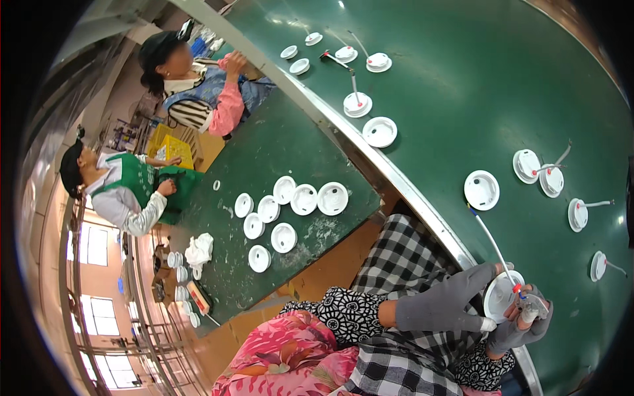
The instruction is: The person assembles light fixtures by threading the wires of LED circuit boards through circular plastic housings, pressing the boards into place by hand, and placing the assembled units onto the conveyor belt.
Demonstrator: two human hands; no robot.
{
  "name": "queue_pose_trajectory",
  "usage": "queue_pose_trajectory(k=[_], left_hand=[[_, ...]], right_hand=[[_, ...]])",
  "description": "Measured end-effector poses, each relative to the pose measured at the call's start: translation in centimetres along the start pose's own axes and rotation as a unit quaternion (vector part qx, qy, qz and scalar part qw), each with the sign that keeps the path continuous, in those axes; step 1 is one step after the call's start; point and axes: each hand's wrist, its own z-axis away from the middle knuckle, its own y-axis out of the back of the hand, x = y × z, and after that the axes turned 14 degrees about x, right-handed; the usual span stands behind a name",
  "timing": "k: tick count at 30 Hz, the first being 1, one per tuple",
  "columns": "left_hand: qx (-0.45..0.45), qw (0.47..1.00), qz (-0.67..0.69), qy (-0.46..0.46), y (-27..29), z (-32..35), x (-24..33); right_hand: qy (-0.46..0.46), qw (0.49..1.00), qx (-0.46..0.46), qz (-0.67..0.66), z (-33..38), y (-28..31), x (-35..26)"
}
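Observation:
At the edge of the green table, my left hand (442, 305) in a grey fingerless glove grips the rim of a white round plastic cap (496, 298), thumb on one side and fingers on the other. A thin white cable (490, 239) with a blue end rises from a small red fitting (517, 288) on this cap. My right hand (531, 320), gloved alike, has its fingers closed together beside the red fitting; a small clear or shiny piece shows at the fingertips, too small to name. Just beyond lies another white cap (482, 190) without a cable.
Several caps with cables, such as one cap (526, 166), lie across the green table (449, 86). A metal rail (422, 191) edges it. On a second green table (231, 171) several bare caps (304, 199) lie near two people (198, 99), one in a green apron (135, 178).

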Motion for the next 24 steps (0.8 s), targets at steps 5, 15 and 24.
queue_pose_trajectory(k=[5, 15, 24], left_hand=[[0.028, 0.999, 0.007, -0.021, 1.4, 0.6, 1.1], [0.062, 0.988, -0.094, -0.108, 1.9, 1.2, -0.7], [0.194, 0.956, -0.219, 0.003, 9.4, 3.0, 2.2]], right_hand=[[-0.014, 0.998, 0.001, 0.054, 0.7, -0.4, -0.2], [-0.005, 0.996, -0.085, 0.022, 1.1, -1.1, 0.2], [-0.088, 0.995, -0.036, -0.028, -2.8, -2.3, -4.7]])
